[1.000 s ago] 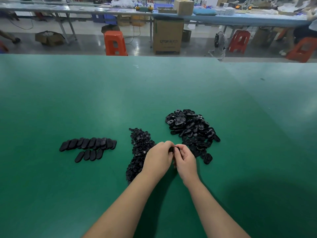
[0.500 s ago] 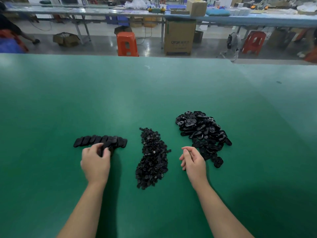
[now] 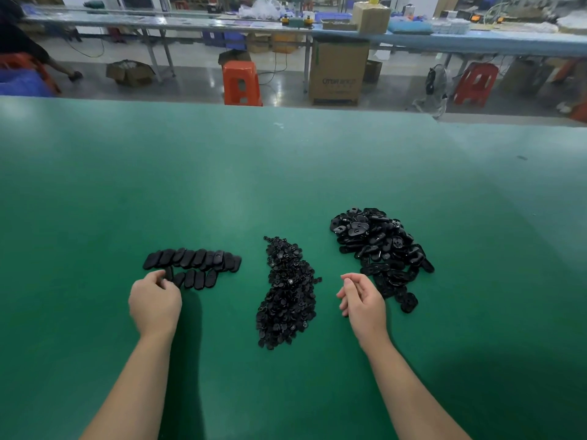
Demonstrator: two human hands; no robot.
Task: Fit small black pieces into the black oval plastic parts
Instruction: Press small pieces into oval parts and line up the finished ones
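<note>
Three groups of black parts lie on the green table point(image 3: 222, 192). A heap of small black pieces point(image 3: 287, 293) is in the middle. A pile of loose oval parts point(image 3: 381, 249) lies to the right. Two neat rows of oval parts point(image 3: 193, 258) lie to the left, the shorter front row point(image 3: 195, 279) nearer me. My left hand point(image 3: 155, 301) rests at the left end of the front row, fingers loosely curled, tips beside the end part; I see nothing in it. My right hand point(image 3: 362, 296) hovers between the heap and the oval pile, fingers relaxed and empty.
The table's far edge point(image 3: 286, 108) runs across the view. Beyond it stand an orange stool point(image 3: 241, 82), a large cardboard box point(image 3: 338, 71), a red stool point(image 3: 475, 84) and long workbenches point(image 3: 444, 39) with clutter.
A second ago both hands were together over the small pieces. The left hand then moved to the rows at the left and has now drawn back slightly. The right hand stays near the oval pile.
</note>
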